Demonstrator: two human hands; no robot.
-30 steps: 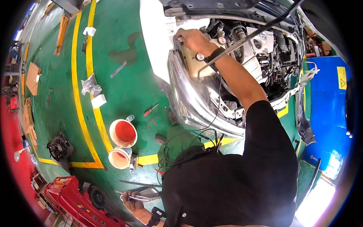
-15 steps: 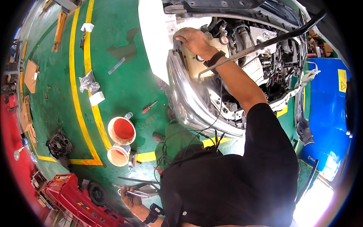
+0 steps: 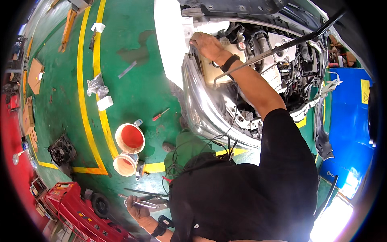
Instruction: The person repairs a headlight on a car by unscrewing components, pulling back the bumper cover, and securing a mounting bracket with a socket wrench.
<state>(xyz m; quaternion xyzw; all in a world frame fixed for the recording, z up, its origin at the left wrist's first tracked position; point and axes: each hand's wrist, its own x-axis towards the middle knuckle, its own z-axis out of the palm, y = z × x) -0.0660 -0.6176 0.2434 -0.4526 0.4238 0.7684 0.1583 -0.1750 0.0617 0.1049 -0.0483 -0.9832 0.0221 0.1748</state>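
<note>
My right hand (image 3: 209,46) reaches into a silver car's engine bay, its fingers curled at the inner fender edge beside the top of the headlight (image 3: 201,107), above a translucent reservoir (image 3: 209,74); what the fingertips grip is hidden. A long dark rod (image 3: 302,39) crosses over my right forearm, its bent lower end near the reservoir. Down at lower left, my left hand (image 3: 135,209) is closed round slim metal hand tools (image 3: 149,205), held beside my body.
The engine (image 3: 290,68) fills the upper right, beside a blue panel (image 3: 346,129). On the green floor are two buckets (image 3: 132,138), a screwdriver (image 3: 160,114), a plastic bag (image 3: 97,85) and a fan assembly (image 3: 61,152). A red wheeled jack (image 3: 72,205) stands lower left.
The rod now slopes less steeply, its upper part further right. My right hand stays at the fender edge, and my left hand still holds the tools. The view has shifted slightly.
</note>
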